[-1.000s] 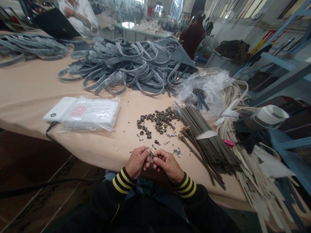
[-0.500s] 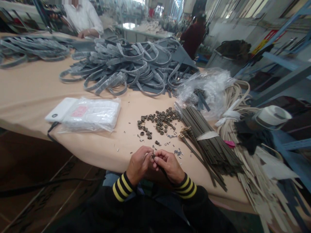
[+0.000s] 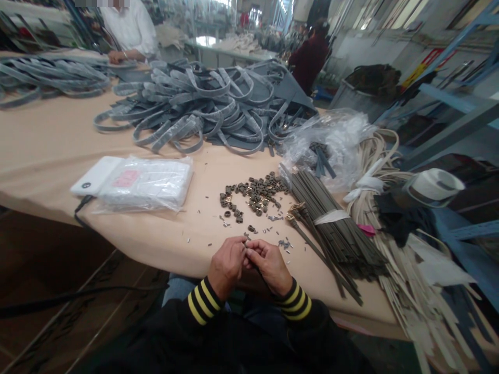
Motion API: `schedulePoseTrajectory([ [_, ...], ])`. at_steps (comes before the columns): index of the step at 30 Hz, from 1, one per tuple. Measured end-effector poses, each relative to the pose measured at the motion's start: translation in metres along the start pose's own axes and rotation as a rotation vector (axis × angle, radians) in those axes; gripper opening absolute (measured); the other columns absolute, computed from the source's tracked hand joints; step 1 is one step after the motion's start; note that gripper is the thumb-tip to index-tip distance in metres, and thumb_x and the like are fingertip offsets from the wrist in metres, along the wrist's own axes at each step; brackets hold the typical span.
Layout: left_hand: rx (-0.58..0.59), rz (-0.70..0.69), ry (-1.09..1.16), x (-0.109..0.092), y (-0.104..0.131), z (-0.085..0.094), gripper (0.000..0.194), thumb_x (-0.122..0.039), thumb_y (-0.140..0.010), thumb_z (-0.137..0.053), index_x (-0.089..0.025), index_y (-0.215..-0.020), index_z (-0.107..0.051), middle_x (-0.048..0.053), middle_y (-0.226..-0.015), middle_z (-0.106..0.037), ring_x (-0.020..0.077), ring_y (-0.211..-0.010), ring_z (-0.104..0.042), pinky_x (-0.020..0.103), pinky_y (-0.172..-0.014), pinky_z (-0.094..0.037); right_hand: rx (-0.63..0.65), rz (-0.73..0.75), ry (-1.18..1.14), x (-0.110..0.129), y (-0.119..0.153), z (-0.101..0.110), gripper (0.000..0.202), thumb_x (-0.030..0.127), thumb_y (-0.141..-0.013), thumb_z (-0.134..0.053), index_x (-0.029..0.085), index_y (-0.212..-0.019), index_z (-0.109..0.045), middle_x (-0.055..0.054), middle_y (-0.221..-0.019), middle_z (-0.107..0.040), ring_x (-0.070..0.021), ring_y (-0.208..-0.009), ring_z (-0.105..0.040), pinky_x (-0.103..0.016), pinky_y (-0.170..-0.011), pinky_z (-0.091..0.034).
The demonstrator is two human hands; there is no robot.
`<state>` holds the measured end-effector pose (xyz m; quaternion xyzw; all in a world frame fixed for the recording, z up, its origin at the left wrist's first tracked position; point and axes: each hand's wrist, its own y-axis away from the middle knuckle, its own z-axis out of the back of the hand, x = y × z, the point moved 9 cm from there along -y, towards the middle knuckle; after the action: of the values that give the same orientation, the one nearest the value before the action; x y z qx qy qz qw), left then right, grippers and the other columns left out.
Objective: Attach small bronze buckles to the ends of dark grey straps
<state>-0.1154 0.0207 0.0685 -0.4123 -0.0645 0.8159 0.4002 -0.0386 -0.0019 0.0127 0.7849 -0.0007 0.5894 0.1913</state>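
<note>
My left hand point(image 3: 227, 264) and my right hand point(image 3: 270, 264) meet at the table's front edge, both closed in a pinch. Between their fingertips is the end of a narrow dark strap point(image 3: 263, 277), which hangs down under my right hand. A small brownish bit shows above the fingertips; the fingers hide most of it. Just beyond lies a pile of small dark olive loops point(image 3: 261, 193), some with gold-coloured metal in them. Tiny metal pieces point(image 3: 286, 244) are scattered close to my right hand. Further right, olive straps point(image 3: 339, 228) lie in a banded bundle, with gold-coloured buckles point(image 3: 297, 210) beside it.
A plastic-wrapped white packet point(image 3: 144, 184) with a dark cord lies left on the table point(image 3: 163, 234). Grey straps point(image 3: 202, 104) are heaped at the back. Clear plastic bags point(image 3: 331, 137) and cream strips point(image 3: 376, 156) crowd the right side. Across the table is a person in white point(image 3: 130, 28).
My left hand has turned slightly, its fingers closing further over the strap end. My right hand stays almost in place. The person across the table has moved a hand to the left.
</note>
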Motion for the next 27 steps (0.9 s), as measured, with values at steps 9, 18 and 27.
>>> schedulePoseTrajectory([
  [9, -0.073, 0.089, -0.006, 0.009, -0.008, 0.029, 0.019, -0.007, -0.075, -0.035, -0.013, -0.091, -0.045, 0.014, -0.104, -0.042, 0.0218, -0.103, -0.04, 0.042, -0.088, -0.036, -0.07, -0.009, -0.031, 0.009, -0.006, 0.026, 0.025, 0.031, -0.061, -0.064, 0.013, -0.074, -0.052, -0.001, -0.062, -0.062, -0.0058, -0.045, -0.051, -0.016, -0.039, -0.039],
  [18, 0.154, 0.067, 0.299, 0.022, -0.023, 0.004, 0.017, -0.016, -0.078, -0.041, -0.017, -0.086, -0.056, 0.008, -0.089, -0.057, 0.0166, -0.086, -0.052, 0.031, -0.079, -0.042, 0.07, -0.048, 0.048, 0.008, 0.0, 0.011, 0.025, 0.033, -0.064, -0.061, 0.014, -0.077, -0.053, 0.001, -0.062, -0.059, -0.0039, -0.04, -0.044, -0.015, -0.034, -0.03],
  [27, 0.287, 0.758, 0.922, 0.061, 0.002, -0.032, 0.028, -0.038, -0.07, -0.051, -0.013, -0.06, -0.049, -0.004, -0.04, -0.048, 0.0052, -0.033, -0.04, 0.016, -0.036, -0.032, 0.238, -0.021, 0.211, 0.002, 0.002, 0.003, 0.027, 0.04, -0.073, -0.052, 0.013, -0.075, -0.057, 0.0, -0.064, -0.059, -0.0064, -0.049, -0.05, -0.021, -0.05, -0.04],
])
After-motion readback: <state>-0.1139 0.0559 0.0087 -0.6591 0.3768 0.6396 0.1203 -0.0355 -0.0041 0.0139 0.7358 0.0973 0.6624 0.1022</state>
